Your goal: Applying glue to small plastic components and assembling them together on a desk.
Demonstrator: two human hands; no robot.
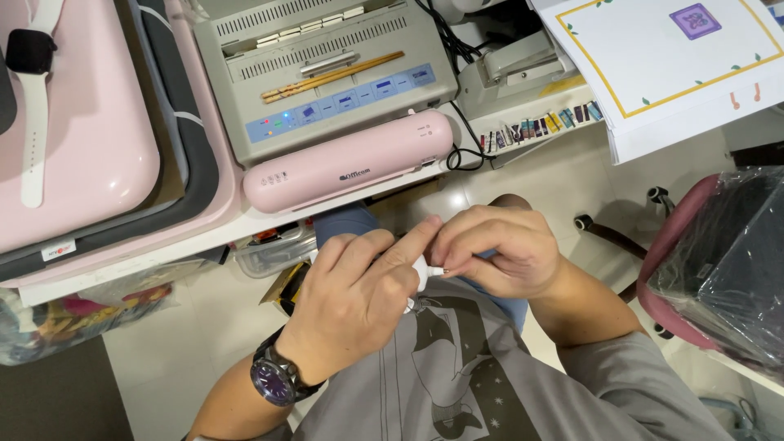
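My left hand (359, 290), with a dark wristwatch (273, 380) on its wrist, is closed around a small white object (425, 273) held over my lap. Its index finger stretches toward my right hand (498, 249). The right hand pinches the tip of the same white object, where a thin metal end shows. Both hands touch each other just below the desk edge. Most of the white object is hidden inside my fingers.
A pink laminator (347, 163) lies on the white desk edge, with a grey binding machine (327, 73) and two wooden chopsticks (331, 77) behind it. A pink case with a white smartwatch (33, 90) sits left. Printed sheets (670, 65) lie upper right; a plastic-wrapped chair (727, 261) stands right.
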